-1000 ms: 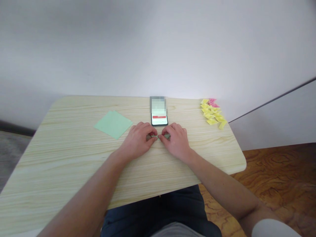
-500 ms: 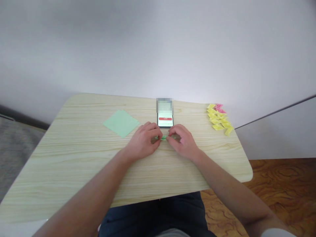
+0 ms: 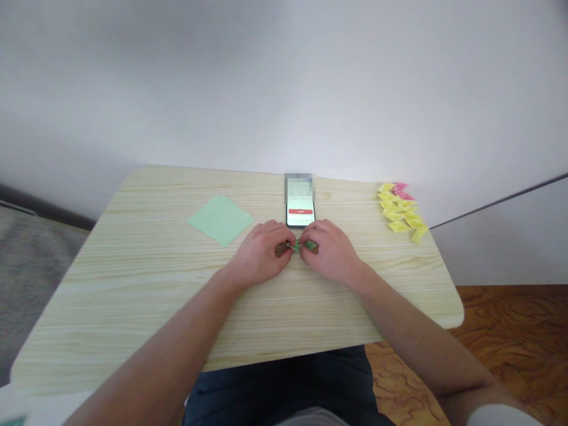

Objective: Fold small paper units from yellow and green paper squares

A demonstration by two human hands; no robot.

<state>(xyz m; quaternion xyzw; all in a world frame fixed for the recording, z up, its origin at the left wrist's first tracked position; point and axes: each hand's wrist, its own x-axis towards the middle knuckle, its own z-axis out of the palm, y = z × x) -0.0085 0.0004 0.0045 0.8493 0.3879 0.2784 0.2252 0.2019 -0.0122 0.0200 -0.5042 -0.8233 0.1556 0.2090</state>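
Observation:
Between my two hands is a small piece of folded green paper [image 3: 297, 246], just in front of the phone. My left hand [image 3: 262, 253] pinches its left end between thumb and fingers. At the other end, the thumb and fingers of my right hand [image 3: 331, 251] are closed on the same paper, and a bit of green shows inside that grip. Fingertips hide much of the paper, so its exact folds cannot be made out.
A phone [image 3: 300, 211] with a lit screen lies at the table's back edge. Light green paper squares [image 3: 220, 220] rest to the left. Several folded yellow paper pieces [image 3: 398, 213] and a pink folded piece [image 3: 403, 191] sit at the right on the wooden table [image 3: 146, 266]. A wall rises behind.
My hands have come slightly closer together, and the green paper is turned so more of it shows toward the right hand. The whole view has shifted a little.

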